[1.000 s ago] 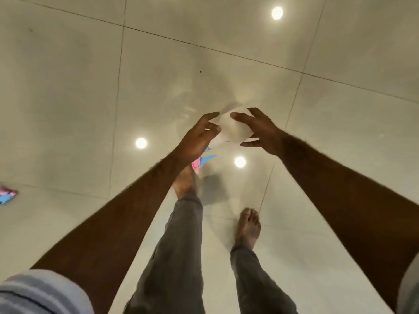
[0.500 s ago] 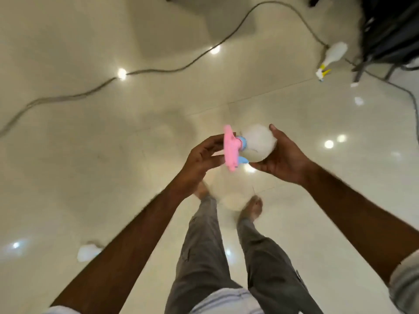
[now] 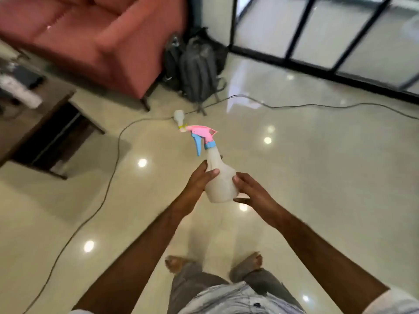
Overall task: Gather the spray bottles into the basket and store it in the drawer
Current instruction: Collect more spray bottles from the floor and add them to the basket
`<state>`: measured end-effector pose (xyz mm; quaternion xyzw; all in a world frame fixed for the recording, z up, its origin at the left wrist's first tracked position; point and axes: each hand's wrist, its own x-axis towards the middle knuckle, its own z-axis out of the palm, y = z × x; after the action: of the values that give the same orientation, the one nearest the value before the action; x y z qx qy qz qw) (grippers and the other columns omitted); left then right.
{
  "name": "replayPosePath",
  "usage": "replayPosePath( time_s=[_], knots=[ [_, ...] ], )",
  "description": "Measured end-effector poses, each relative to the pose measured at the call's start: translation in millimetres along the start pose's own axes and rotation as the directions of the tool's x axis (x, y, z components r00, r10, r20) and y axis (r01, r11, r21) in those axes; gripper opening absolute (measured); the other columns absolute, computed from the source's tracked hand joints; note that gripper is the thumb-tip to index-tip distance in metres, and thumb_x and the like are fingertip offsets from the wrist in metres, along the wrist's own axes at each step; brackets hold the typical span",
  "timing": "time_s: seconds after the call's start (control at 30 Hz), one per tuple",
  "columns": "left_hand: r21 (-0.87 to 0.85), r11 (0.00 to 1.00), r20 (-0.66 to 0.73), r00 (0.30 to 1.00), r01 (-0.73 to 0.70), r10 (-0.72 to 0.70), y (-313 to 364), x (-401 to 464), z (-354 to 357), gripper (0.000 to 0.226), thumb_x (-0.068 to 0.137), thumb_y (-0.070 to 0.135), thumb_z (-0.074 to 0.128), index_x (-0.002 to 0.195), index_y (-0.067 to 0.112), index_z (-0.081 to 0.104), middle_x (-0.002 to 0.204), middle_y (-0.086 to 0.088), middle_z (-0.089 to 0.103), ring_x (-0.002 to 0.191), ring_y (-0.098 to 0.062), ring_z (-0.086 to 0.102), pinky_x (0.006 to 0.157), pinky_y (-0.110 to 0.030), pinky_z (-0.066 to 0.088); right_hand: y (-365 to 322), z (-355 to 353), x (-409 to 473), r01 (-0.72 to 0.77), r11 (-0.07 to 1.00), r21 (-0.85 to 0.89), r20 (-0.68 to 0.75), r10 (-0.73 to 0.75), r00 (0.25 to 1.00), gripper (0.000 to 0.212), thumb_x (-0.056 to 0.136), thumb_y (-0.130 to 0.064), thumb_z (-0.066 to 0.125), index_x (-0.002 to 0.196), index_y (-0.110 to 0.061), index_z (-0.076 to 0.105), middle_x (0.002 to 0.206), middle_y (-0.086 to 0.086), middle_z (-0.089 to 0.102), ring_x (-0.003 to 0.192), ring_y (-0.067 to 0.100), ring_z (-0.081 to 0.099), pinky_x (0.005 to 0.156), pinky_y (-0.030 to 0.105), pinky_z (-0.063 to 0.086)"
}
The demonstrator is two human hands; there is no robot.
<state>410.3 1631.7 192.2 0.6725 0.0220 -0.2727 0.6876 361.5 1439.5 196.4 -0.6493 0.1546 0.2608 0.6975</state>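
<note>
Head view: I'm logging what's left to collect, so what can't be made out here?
- Basket and drawer: out of frame.
- Spray bottle on the floor: its yellow nozzle sits behind the held spray bottle.
- Items on the coffee table: motion-blurred.
- Right hand: grip unclear.
</note>
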Motion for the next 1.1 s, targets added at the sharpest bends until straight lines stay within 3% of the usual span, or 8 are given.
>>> replayPosePath(
  time_s=[0.2,0.3,0.4,0.6,0.7,0.8,0.93,1.1],
  knots=[
    [0.243,0.963,0.431,0.902,-0.115,-0.001,39.5,42.3,205.4,0.068,0.082,0.049,0.063,0.146,0.033,0.047,0.138,-0.003,0.063,0.121,-0.021,0.063,0.098,-0.037,0.052,-10.8,-176.3,-114.8,0.268,0.963,-0.004,-0.301,-0.257,0.918,0.046,0.09,-0.044,0.065,0.133,-0.029,0.058,0.138,-0.001,0.059,0.13,0.021,0.054,0.112,0.049,0.041],
    [0.354,0.914,0.605,0.793,-0.196,-0.064,49.9,62.3,305.6,0.079,0.077,0.054,0.064,0.148,0.049,0.03,0.136,0.006,0.062,0.122,-0.01,0.062,0.096,-0.028,0.053,-3.9,-245.2,-159.5,0.31,0.949,0.054,-0.499,-0.243,0.832,0.037,0.093,-0.035,0.065,0.127,-0.02,0.064,0.129,0.005,0.066,0.12,0.024,0.062,0.108,0.048,0.047],
    [0.424,0.857,0.72,0.683,-0.294,-0.122,50.5,84.4,399.3,0.085,0.075,0.062,0.064,0.148,0.052,0.023,0.134,0.011,0.059,0.117,0.0,0.061,0.092,-0.022,0.052,13.3,-310.0,-203.4,0.362,0.928,0.092,-0.635,-0.225,0.739,0.032,0.094,-0.031,0.064,0.124,-0.021,0.066,0.118,0.002,0.072,0.111,0.021,0.067,0.091,0.034,0.055],
    [0.414,0.757,0.862,0.484,-0.506,-0.147,18.1,116.3,586.7,0.109,0.06,0.063,0.082,0.15,0.045,0.024,0.144,0.018,0.043,0.126,-0.003,0.051,0.086,-0.012,0.049,64.1,-438.7,-284.7,0.478,0.865,0.156,-0.947,-0.006,0.321,0.031,0.082,-0.035,0.078,0.109,-0.023,0.069,0.101,0.001,0.073,0.099,0.025,0.07,0.081,0.042,0.06],
    [0.348,0.73,0.914,0.388,-0.589,-0.122,-2.0,131.2,687.4,0.112,0.055,0.059,0.087,0.149,0.039,0.029,0.145,0.014,0.035,0.126,-0.005,0.046,0.077,-0.01,0.052,86.1,-506.5,-319.8,0.502,0.851,0.156,-0.987,0.113,0.114,0.039,0.078,-0.039,0.082,0.109,-0.024,0.066,0.101,0.002,0.072,0.095,0.024,0.069,0.077,0.042,0.06],
    [0.315,0.776,0.944,0.264,-0.546,-0.197,-13.5,140.5,783.1,0.102,0.053,0.048,0.092,0.137,0.038,0.036,0.136,0.01,0.041,0.121,-0.013,0.053,0.067,-0.024,0.061,104.5,-567.9,-351.8,0.512,0.841,0.177,-0.976,0.219,-0.022,0.046,0.076,-0.043,0.081,0.114,-0.026,0.061,0.106,0.002,0.07,0.096,0.021,0.068,0.073,0.039,0.06],
    [0.28,0.716,0.949,0.074,-0.64,-0.305,-16.6,154.5,886.0,0.087,0.054,0.057,0.09,0.125,0.047,0.042,0.127,0.022,0.051,0.116,-0.005,0.057,0.071,-0.018,0.057,124.5,-630.4,-388.2,0.536,0.823,0.187,-0.951,0.289,-0.112,0.034,0.08,-0.039,0.079,0.106,-0.03,0.06,0.101,-0.003,0.07,0.093,0.016,0.068,0.062,0.021,0.051],
    [0.257,0.709,0.888,-0.129,-0.657,-0.441,-28.2,156.4,1012.1,0.069,0.061,0.051,0.086,0.117,0.067,0.05,0.127,0.028,0.052,0.12,0.006,0.054,0.084,-0.011,0.05,164.4,-707.0,-444.1,0.576,0.792,0.204,-0.944,0.316,-0.099,0.03,0.085,-0.025,0.076,0.112,-0.025,0.064,0.102,-0.003,0.07,0.096,0.015,0.067,0.07,0.026,0.059]
  ],
)
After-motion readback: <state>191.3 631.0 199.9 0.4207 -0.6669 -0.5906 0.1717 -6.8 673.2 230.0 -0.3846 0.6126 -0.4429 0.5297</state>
